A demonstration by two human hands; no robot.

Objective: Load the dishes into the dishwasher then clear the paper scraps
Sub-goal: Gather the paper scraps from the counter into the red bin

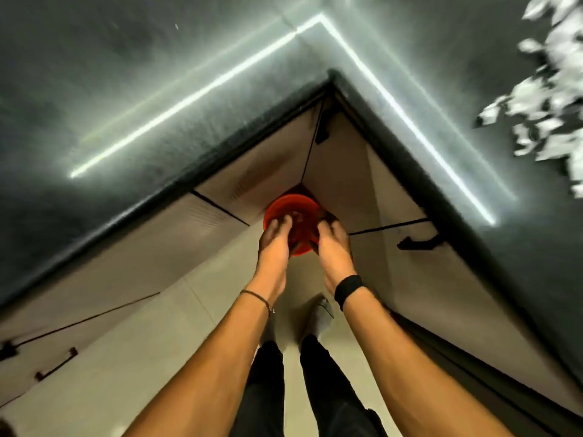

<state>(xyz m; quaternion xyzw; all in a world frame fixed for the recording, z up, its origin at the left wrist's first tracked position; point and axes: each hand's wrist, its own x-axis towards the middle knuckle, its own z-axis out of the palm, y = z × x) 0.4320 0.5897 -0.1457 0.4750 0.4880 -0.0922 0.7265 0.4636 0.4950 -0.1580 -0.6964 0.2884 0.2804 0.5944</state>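
Note:
A red round bin (pixel 303 205) stands on the floor in the inner corner of the cabinets. Both my hands are lowered over its near rim. My left hand (pixel 275 242) points its fingers down into the bin. My right hand (pixel 333 246) curls its fingers at the right rim. Something pale lies inside the bin (pixel 298 217), blurred. White paper scraps (pixel 549 99) lie scattered on the dark countertop at the far right, blurred by motion. What my fingers hold, if anything, is hidden. No dishes or dishwasher are in view.
A dark L-shaped countertop (pixel 157 89) wraps round the corner, with bright light strips reflected in it. Beige cabinet doors with dark handles (pixel 418 242) stand below on both sides. My legs and feet (pixel 321 313) are on the pale tiled floor.

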